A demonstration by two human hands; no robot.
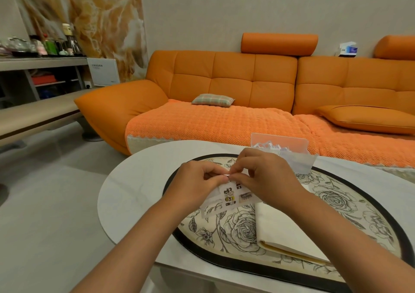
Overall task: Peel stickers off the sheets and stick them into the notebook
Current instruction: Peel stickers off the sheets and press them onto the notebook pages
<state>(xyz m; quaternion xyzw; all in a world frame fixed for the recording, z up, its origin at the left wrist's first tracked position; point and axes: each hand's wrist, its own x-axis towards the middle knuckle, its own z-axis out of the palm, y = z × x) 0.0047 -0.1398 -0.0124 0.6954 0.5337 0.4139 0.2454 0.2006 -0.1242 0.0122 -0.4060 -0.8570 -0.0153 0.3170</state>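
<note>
A small sticker sheet (233,197) with dark cartoon stickers is held above the floral mat. My left hand (197,180) pinches the sheet's upper left edge. My right hand (262,173) pinches at the sheet's top edge, fingertips touching those of the left; whether a sticker is between them is hidden. The cream notebook (283,227) lies open on the mat under my right forearm, its visible page blank. More pale sheets (212,208) lie on the mat under the held one.
A clear plastic box (280,143) with white paper scraps stands at the table's far edge, a translucent sheet (301,161) leaning by it. The oval rose-print mat (336,203) covers the white table (134,189). An orange sofa (224,86) stands behind.
</note>
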